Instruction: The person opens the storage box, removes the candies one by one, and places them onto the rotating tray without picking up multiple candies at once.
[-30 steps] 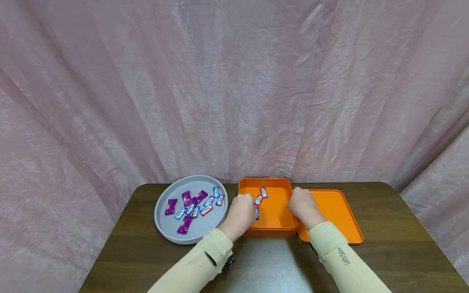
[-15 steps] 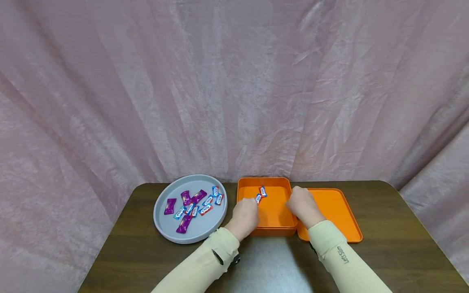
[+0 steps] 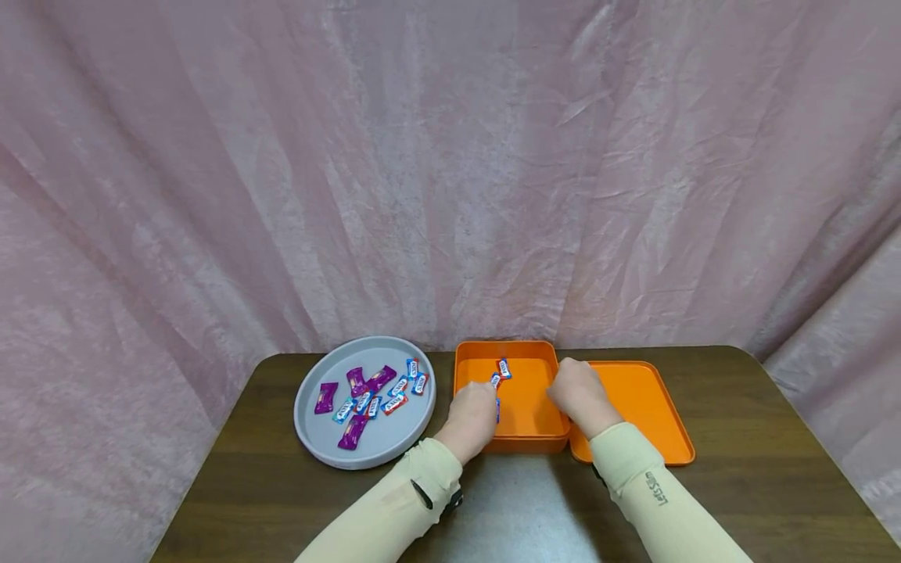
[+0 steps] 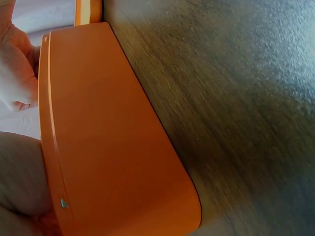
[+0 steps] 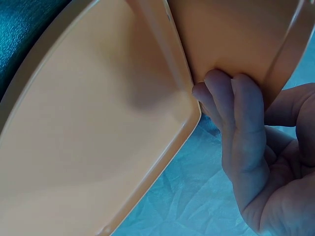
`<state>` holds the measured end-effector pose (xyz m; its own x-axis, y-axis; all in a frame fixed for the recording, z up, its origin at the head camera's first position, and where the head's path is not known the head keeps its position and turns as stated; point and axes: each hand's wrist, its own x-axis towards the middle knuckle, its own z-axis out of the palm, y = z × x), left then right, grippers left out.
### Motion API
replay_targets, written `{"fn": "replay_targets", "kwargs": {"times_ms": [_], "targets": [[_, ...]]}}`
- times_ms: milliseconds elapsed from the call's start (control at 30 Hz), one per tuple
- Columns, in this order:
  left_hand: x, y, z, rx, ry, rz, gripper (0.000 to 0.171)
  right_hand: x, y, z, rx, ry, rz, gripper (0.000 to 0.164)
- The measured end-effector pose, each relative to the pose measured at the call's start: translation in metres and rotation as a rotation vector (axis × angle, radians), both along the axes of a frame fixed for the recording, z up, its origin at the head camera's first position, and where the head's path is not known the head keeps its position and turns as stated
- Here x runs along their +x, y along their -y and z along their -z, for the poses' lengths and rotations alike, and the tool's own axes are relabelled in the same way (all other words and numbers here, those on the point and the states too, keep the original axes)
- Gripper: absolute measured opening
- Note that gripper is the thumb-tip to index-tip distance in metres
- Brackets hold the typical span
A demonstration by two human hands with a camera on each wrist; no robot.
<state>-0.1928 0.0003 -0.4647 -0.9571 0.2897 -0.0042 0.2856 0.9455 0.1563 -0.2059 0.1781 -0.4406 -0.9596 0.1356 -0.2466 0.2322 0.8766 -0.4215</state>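
Note:
An open orange box (image 3: 531, 403) stands on the table, with several small blue, white and red wrapped candies (image 3: 504, 368) on its floor. My left hand (image 3: 470, 418) reaches over the box's front left part, palm down. Its fingertips are hidden behind the box wall in the left wrist view, and one blue candy (image 3: 498, 410) shows right beside it; whether it pinches this candy is unclear. My right hand (image 5: 251, 142) grips the box's right wall near the far corner, several fingers pressed along the outside and the thumb on the other side.
The orange lid (image 3: 637, 414) lies upturned against the box's right side. Left of the box, a round grey tray (image 3: 306, 426) carries purple candies (image 3: 353, 431) and blue and red ones (image 3: 396, 403). A pink curtain (image 3: 450, 195) hangs behind the wooden table (image 3: 232, 485).
My left hand has moved toward the front of the box. The blue candy beside it, covered half a second ago, shows again. My right hand keeps its grip on the box wall.

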Motion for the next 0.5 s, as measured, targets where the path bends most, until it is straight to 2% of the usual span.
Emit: {"fn": "replay_targets", "kwargs": {"times_ms": [100,333,500], "targets": [[0.0006,0.0007,0.0007,0.021,0.028,0.008,0.012,-0.0002,-0.0001,0.0018,-0.001,0.002,-0.003,0.012],[0.0009,0.0022,0.0027,0.023,-0.066,0.044,0.008,-0.0009,-0.0006,0.0039,0.014,-0.013,-0.002,0.011],[-0.0004,0.001,0.0009,0.032,-0.045,0.028,0.01,-0.0008,-0.0006,0.0027,0.003,-0.009,0.002,0.011]]}}
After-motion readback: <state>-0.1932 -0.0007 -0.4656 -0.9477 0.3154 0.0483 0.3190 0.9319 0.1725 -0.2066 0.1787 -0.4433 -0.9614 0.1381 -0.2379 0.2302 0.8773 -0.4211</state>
